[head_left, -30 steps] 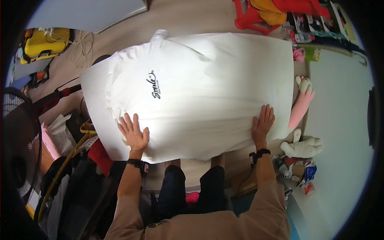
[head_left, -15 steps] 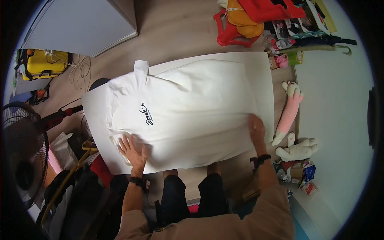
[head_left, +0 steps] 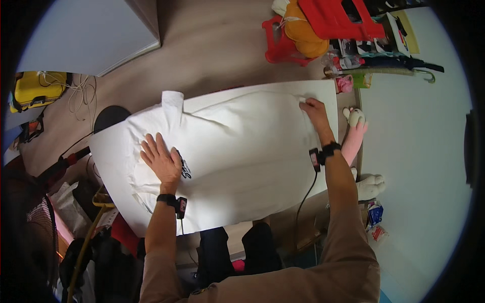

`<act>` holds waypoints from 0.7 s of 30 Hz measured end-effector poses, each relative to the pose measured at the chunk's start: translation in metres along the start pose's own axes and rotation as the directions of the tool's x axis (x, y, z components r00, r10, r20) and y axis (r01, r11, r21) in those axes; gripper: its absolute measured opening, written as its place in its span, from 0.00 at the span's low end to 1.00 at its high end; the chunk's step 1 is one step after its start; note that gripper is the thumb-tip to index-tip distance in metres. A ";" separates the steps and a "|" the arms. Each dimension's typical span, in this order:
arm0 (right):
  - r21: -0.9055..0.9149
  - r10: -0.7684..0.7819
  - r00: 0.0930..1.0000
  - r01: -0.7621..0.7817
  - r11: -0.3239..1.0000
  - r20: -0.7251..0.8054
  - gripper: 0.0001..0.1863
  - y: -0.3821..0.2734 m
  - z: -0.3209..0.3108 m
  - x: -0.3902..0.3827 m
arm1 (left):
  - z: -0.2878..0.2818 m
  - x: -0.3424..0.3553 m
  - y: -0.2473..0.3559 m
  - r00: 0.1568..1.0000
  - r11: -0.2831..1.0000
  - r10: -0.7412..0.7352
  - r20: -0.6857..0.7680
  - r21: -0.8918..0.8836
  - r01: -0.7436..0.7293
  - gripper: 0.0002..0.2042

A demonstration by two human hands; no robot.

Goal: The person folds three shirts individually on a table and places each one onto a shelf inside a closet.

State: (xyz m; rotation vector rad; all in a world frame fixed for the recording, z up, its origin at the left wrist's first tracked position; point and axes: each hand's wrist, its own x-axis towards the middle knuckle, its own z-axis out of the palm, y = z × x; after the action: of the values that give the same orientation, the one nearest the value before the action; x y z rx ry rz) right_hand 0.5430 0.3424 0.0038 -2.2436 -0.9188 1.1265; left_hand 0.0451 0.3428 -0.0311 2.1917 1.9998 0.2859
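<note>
A white T-shirt [head_left: 242, 146] with dark lettering on its chest lies spread on a white tabletop [head_left: 113, 174], its hem side to the right. My left hand [head_left: 162, 162] rests palm down on the shirt's chest, fingers spread, partly covering the lettering. At the far right corner of the hem, my right hand [head_left: 316, 115] has its fingers bent and pressed together on the cloth edge. One sleeve sticks out past the far edge of the table; folds run across the cloth from it. Both wrists wear black bands with small devices and cables.
A red stool [head_left: 285, 48] and a red chair stand beyond the table. Along the right wall lie a pink plush toy [head_left: 356, 139], a white plush toy [head_left: 371, 187] and an umbrella [head_left: 399, 63]. To the left are a fan [head_left: 43, 217], a yellow case [head_left: 38, 91] and loose cables.
My left hand has slid away from me, from the near sleeve onto the chest. My right hand has gone from the near part of the hem to its far corner and closed there.
</note>
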 end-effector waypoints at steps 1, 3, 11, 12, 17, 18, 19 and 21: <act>0.121 0.024 0.999 -0.019 0.992 -0.038 0.10 -0.003 0.000 -0.016 | 0.000 -0.002 -0.004 1.000 1.000 -0.004 -0.002 0.000 0.004 0.32; 0.245 -0.326 0.915 0.381 0.891 -0.239 0.11 0.016 -0.010 -0.031 | 0.002 -0.001 -0.003 1.000 1.000 -0.007 0.015 -0.002 0.007 0.32; 0.804 0.103 0.946 -0.317 0.504 0.308 0.19 0.008 -0.004 -0.064 | 0.002 -0.002 -0.003 0.999 0.999 -0.018 0.041 0.042 0.017 0.32; 0.653 0.142 0.951 -0.293 0.698 0.275 0.19 0.034 0.000 -0.049 | 0.004 0.000 0.002 0.999 1.000 -0.009 0.040 0.024 0.008 0.32; 0.736 0.089 0.986 0.042 0.676 -0.138 0.17 -0.025 0.002 -0.064 | 0.003 -0.001 -0.001 0.999 1.000 -0.015 0.032 0.009 0.014 0.32; 0.814 0.008 0.997 0.062 0.577 -0.081 0.16 -0.049 -0.007 -0.076 | 0.000 -0.002 -0.005 0.999 1.000 -0.021 0.029 0.022 0.020 0.32; 0.814 0.007 0.996 0.064 0.577 -0.084 0.16 -0.037 -0.015 -0.075 | 0.000 -0.003 -0.006 1.000 1.000 -0.011 0.006 0.029 0.011 0.32; 0.930 -0.278 0.960 0.129 0.344 -0.031 0.16 -0.013 -0.033 -0.071 | 0.000 -0.003 -0.006 1.000 0.999 0.001 -0.017 0.035 0.000 0.31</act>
State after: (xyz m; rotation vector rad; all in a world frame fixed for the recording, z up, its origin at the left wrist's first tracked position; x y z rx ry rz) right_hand 0.5342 0.2956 0.0665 -1.0540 -0.3625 1.2309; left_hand 0.0389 0.3400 -0.0323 2.2180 2.0278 0.2732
